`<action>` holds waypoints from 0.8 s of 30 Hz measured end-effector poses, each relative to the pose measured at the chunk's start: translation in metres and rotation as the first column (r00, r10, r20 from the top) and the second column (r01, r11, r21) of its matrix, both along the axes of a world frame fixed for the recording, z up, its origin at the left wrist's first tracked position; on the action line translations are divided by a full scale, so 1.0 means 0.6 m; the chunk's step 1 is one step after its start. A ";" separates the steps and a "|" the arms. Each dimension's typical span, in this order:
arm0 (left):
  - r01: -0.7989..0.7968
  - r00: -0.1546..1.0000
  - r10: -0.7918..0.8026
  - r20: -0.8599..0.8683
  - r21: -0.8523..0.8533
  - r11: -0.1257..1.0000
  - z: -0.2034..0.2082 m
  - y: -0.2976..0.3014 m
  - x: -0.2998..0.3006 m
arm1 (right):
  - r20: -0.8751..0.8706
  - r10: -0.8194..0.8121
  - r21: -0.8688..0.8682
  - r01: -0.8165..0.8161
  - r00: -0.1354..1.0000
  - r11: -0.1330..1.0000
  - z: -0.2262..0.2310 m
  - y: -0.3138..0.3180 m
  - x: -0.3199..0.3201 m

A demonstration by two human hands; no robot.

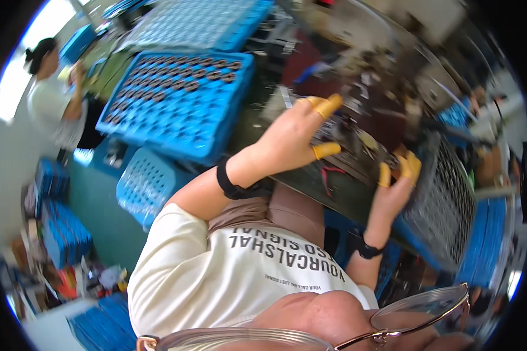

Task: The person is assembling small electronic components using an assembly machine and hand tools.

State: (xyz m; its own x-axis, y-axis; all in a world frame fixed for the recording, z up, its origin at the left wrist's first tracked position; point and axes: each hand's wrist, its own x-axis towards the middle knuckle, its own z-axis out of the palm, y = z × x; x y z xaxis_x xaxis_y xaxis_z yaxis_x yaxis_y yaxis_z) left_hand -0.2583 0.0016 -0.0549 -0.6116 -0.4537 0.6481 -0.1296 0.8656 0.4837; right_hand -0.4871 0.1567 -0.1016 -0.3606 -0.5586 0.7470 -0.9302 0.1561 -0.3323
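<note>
My left hand (301,131), with yellow finger cots on its fingertips, reaches over the metal fixture (348,140) of a bench machine. Its thumb and fingers are apart, and I see nothing held between them. On the other side of the fixture my right hand (399,178), also in yellow finger cots, has its fingers closed around a small dark part (394,164). The fingers hide most of that part, so its exact kind cannot be made out. Red-handled pliers (328,178) lie on the dark bench (301,181) below the fixture.
Left of my left arm stands a blue tray (208,126) with rows of small round dark parts. Another blue tray (228,26) lies behind it. A covered grey tray (442,202) stands at my right. A blue stool (146,181) and a person (55,96) are at left.
</note>
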 end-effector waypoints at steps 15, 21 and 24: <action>-0.876 0.338 0.902 0.267 -0.261 0.406 -0.037 -0.174 0.580 | -0.187 -0.158 0.239 0.201 0.970 0.950 -0.003 0.007 -0.034; -0.786 0.483 0.782 0.392 -0.200 0.586 -0.073 -0.228 0.694 | 0.077 0.094 0.055 -0.098 0.993 0.994 0.072 0.022 -0.029; -0.796 0.379 0.740 0.556 -0.212 0.567 -0.064 -0.246 0.699 | 0.060 -0.174 0.014 0.173 0.983 0.985 0.104 0.087 -0.069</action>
